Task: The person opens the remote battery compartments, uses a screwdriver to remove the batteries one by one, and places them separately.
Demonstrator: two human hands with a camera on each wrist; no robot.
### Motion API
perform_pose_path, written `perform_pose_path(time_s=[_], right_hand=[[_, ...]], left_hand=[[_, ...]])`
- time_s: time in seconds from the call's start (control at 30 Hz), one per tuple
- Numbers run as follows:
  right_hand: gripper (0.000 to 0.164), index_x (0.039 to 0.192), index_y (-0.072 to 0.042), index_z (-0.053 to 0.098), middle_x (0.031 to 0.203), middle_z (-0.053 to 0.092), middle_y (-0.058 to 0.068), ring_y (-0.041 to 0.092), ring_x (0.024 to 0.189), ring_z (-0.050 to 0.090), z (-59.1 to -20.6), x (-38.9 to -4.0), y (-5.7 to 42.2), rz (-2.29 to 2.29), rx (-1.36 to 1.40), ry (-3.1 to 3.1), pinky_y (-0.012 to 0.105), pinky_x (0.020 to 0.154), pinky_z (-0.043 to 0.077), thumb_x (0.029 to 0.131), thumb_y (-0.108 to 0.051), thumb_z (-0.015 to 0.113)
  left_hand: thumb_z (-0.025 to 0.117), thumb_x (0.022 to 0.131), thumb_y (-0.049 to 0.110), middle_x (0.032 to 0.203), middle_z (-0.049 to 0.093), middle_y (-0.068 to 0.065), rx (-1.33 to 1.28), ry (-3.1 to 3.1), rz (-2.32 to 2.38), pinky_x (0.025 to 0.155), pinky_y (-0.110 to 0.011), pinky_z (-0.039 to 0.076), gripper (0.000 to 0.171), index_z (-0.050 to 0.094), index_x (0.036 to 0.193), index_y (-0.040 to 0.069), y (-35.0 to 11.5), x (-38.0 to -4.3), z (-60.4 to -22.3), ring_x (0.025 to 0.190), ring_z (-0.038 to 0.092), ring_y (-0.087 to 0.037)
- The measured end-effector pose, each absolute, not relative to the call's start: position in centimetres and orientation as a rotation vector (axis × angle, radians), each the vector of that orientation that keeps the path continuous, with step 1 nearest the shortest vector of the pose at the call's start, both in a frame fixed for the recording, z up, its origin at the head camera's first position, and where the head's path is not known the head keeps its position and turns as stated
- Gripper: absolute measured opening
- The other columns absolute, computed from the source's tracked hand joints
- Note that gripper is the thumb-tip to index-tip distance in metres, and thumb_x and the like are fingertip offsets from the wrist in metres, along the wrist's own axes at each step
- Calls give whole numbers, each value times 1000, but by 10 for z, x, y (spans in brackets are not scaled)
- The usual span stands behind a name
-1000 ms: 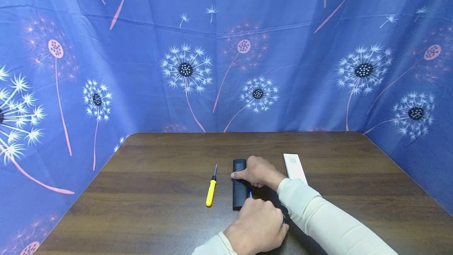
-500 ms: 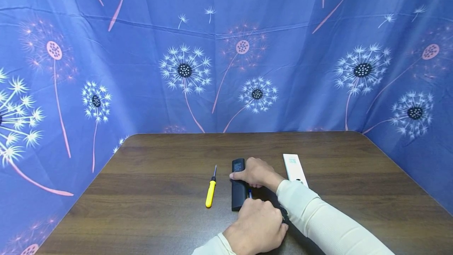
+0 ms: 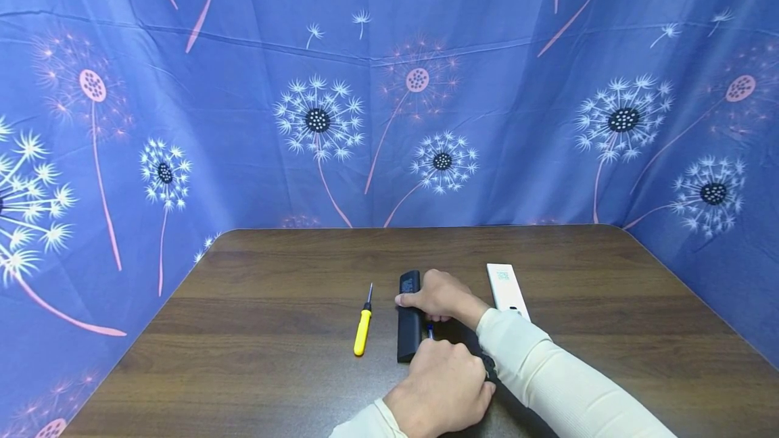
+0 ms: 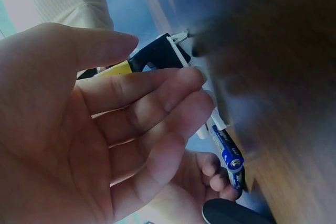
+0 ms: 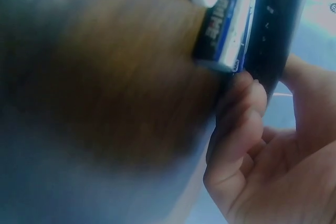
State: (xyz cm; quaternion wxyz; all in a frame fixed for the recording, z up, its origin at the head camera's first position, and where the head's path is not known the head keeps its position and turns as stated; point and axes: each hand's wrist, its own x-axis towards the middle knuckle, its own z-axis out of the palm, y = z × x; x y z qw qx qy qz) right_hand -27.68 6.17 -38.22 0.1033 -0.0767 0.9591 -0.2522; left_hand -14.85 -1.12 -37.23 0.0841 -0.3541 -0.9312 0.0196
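My right hand (image 3: pixel 447 294) grips a black remote control (image 3: pixel 409 340), its thumb over the top and its fingers along the right side. Small marks show on the remote in the right wrist view. Blue and silver batteries (image 4: pixel 227 150) lie beside the remote, near those fingers; the head view shows only a bit of blue there. Nearer the front, my left hand (image 3: pixel 444 384) stays low over the table. Its fingers (image 4: pixel 152 114) are loosely bent with nothing held in them. Behind them is a black and yellow thing (image 4: pixel 152 53) whose kind is unclear.
A screwdriver (image 3: pixel 362 330) with a yellow handle lies left of the remote. A narrow white box (image 3: pixel 506 287) lies to the right, partly behind the right sleeve. Something black (image 3: pixel 489 365) shows beside the left thumb. A patterned blue cloth (image 3: pixel 377 120) hangs behind the brown table (image 3: pixel 268 316).
The remote control has shifted and tilted very slightly to the left in the right hand. Both hands otherwise stay in place; the whole view moved a little.
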Motion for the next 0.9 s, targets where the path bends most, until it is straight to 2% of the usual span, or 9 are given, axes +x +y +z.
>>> perform_pose_path(time_s=[0.23,0.57,0.9], right_hand=[[46,66,-7,67,55,63,4,12,45,57,-382,-278,63,-927,-244,2760,25,43,46,88,-47,73],[46,68,-7,67,57,65,6,14,45,59,-380,-278,66,-1064,-245,2703,27,45,49,93,-45,67],[43,74,-6,68,59,65,7,16,48,59,-373,-276,79,-1208,-291,2656,28,45,47,96,-43,64]], left_hand=[[59,97,46,45,44,10,-1055,-2797,50,41,-30,36,47,59,55,23,-11,-149,-372,44,44,-7],[61,94,48,48,49,7,-1004,-2740,94,41,-32,36,51,54,51,23,-11,-147,-374,45,49,-11],[61,96,47,45,42,10,-1048,-2805,55,44,-30,36,48,59,55,22,-10,-148,-373,43,42,-7]])
